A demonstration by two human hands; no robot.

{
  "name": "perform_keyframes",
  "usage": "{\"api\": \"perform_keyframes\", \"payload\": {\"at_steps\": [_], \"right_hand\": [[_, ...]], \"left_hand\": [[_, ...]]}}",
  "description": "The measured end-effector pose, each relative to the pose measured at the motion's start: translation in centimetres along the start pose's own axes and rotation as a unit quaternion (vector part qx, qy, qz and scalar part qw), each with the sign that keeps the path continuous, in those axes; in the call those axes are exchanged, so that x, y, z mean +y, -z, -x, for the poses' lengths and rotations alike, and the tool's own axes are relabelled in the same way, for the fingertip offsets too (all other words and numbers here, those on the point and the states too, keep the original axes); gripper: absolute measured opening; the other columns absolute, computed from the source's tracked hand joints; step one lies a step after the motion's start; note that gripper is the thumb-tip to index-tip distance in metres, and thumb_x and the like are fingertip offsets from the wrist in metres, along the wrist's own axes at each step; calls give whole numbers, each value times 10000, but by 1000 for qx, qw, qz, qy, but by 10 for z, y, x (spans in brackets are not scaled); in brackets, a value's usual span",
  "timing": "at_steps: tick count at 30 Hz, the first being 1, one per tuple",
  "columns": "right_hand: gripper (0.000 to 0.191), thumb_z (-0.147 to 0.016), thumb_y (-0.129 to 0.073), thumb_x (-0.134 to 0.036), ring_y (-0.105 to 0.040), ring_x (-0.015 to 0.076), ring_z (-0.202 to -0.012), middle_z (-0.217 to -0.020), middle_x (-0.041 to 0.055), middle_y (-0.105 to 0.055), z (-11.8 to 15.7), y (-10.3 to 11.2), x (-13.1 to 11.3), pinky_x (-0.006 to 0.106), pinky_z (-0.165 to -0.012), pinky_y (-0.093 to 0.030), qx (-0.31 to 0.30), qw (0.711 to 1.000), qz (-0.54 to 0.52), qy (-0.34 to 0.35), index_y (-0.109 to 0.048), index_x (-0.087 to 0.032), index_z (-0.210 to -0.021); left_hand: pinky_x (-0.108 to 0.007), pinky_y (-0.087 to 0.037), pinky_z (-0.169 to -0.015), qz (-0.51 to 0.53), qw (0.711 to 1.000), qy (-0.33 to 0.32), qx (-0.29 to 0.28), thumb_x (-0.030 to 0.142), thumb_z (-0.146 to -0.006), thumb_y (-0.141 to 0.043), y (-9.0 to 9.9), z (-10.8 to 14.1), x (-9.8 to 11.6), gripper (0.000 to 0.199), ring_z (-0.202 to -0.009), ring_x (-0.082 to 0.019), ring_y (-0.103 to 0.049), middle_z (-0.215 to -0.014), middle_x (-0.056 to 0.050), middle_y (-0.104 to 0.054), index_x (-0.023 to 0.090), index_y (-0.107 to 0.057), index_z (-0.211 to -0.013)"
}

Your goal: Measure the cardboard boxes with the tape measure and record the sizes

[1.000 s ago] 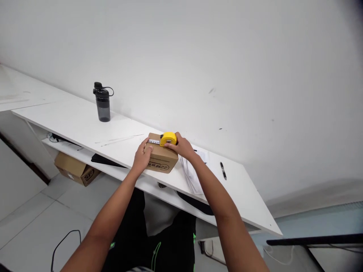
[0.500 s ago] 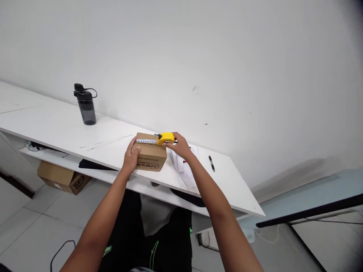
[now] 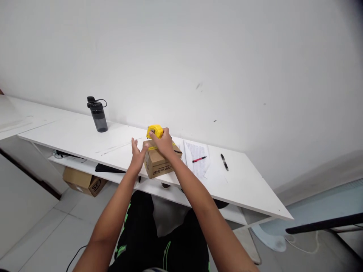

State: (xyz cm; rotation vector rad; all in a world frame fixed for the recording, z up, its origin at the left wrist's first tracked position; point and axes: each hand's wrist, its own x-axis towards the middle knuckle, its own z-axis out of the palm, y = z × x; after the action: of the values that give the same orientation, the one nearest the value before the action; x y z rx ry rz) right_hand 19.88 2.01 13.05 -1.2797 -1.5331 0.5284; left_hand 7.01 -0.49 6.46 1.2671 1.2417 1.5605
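Observation:
A small brown cardboard box (image 3: 161,163) with dark printing sits at the front edge of the white table. In my right hand (image 3: 165,142) is a yellow tape measure (image 3: 155,131), held just above the far left part of the box top. My left hand (image 3: 138,156) is open at the box's left side, fingers pointing up and thumb near the top edge; I cannot tell whether it touches. A yellow strip (image 3: 153,147) shows across the box top, partly hidden by my right hand. The dark end of a thin stick-like thing (image 3: 177,152) shows at the box's right edge.
Right of the box, a red and black pen (image 3: 199,159) lies on papers (image 3: 195,149). Farther right is a black marker (image 3: 224,162). A dark bottle (image 3: 99,116) stands at the back left of the table (image 3: 249,185). Below the shelf is another cardboard box (image 3: 82,180).
The white blade no longer shows stretched across the box top. The tape measure has moved left over the box, which is turned. My left hand has loosened from the box and its fingers have spread.

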Motion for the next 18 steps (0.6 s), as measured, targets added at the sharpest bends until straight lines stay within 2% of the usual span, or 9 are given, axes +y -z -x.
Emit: {"api": "perform_keyframes", "payload": {"at_steps": [3, 5, 7, 9, 11, 15, 18], "right_hand": [[475, -771, -603, -614, -587, 198, -835, -931, 23, -609, -4, 4, 8, 301, -709, -413, 4, 999, -4, -49, -360, -250, -956], [466, -780, -608, -581, -599, 202, -856, -966, 41, -618, -6, 4, 12, 305, -729, -426, -11, 998, -12, -62, -352, -246, -978], [465, -785, -612, -558, -603, 204, -872, -990, 52, -622, -7, 4, 14, 309, -752, -436, -21, 998, -7, -58, -355, -240, -1006], [480, -783, -617, -548, -605, 211, -881, -1002, 53, -624, -7, 3, 15, 319, -770, -443, -33, 998, 15, -42, -368, -234, -1048], [510, -793, -611, -540, -612, 220, -881, -1009, 51, -631, -7, 3, 15, 332, -778, -449, -49, 998, 35, -23, -380, -230, -1125], [570, -830, -589, -523, -629, 234, -943, -1071, 62, -660, -6, 5, 13, 347, -820, -460, -54, 997, 53, 5, -392, -234, -1279], [437, -862, -553, -530, -637, 240, -946, -1037, 74, -688, -5, 4, 10, 344, -825, -465, -46, 994, 100, 18, -515, -216, -1165]], "left_hand": [[-393, -426, -1070, 58, 997, 3, -42, 350, -820, -640, -2, -28, -1, 971, -1343, -239, -475, -1526, -165, -394, 254, -1, -1546], [-362, -498, -955, 65, 997, 12, -43, 268, -794, -614, -7, -37, -7, 920, -1132, -207, -609, -1311, -128, -580, 219, -68, -1532], [-336, -524, -852, 53, 998, 5, -26, 249, -785, -577, -11, -40, -16, 822, -941, -174, -642, -1085, -62, -635, 196, -176, -1500], [-313, -523, -792, 42, 999, -21, -14, 253, -778, -561, -12, -41, -23, 735, -847, -155, -629, -977, -21, -619, 202, -280, -1455], [-307, -516, -796, 47, 997, -51, -26, 236, -752, -569, -13, -43, -27, 671, -866, -157, -629, -1002, -27, -630, 215, -377, -1395], [-329, -510, -862, 110, 990, -86, -38, 205, -716, -569, -15, -48, -29, 555, -1032, -197, -632, -1259, -80, -630, 234, -491, -1265], [-348, -517, -859, 133, 988, -78, -19, 212, -711, -568, -18, -49, -28, 536, -1036, -217, -645, -1220, -78, -668, 234, -510, -1243]]}}
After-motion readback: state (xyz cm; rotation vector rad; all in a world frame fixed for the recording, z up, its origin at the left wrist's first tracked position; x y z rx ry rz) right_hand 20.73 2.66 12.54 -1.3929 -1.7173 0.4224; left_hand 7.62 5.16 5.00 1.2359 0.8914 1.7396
